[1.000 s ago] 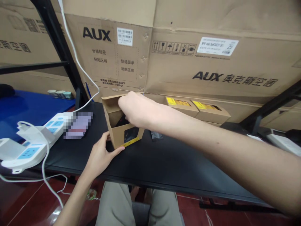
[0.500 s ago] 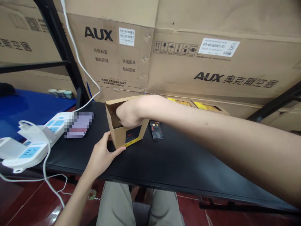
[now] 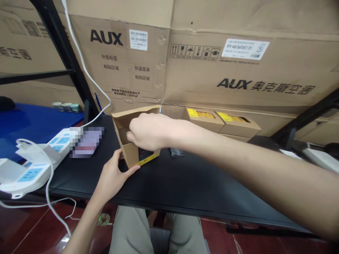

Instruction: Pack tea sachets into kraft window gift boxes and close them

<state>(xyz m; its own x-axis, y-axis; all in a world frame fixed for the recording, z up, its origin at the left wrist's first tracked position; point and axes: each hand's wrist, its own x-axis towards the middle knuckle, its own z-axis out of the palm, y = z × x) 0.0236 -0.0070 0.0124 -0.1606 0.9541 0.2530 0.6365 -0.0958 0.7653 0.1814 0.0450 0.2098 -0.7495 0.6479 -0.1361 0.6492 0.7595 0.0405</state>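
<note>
A small brown cardboard box (image 3: 129,155) stands open at the top on the black table, with a dark window and a yellow strip on its front. My left hand (image 3: 112,176) grips its lower left corner, thumb along the front bottom edge and fingers behind the left side. Over the box's mouth, my right hand (image 3: 147,131) is closed with curled fingers; what they may hold is hidden. Part of a small black packet (image 3: 177,153) shows on the table beneath my right forearm.
Two similar boxes with yellow labels (image 3: 205,118) (image 3: 237,121) sit at the back, on other boxes. On the left are a white power strip (image 3: 31,176) with cables and a blurred phone (image 3: 88,141). Large AUX cartons (image 3: 196,77) line the back. Black frame posts (image 3: 66,60) stand at the sides.
My right hand has risen out of the box's mouth, so more of its fingers show. The forearm covers more of the black packet. My left hand keeps its grip on the box.
</note>
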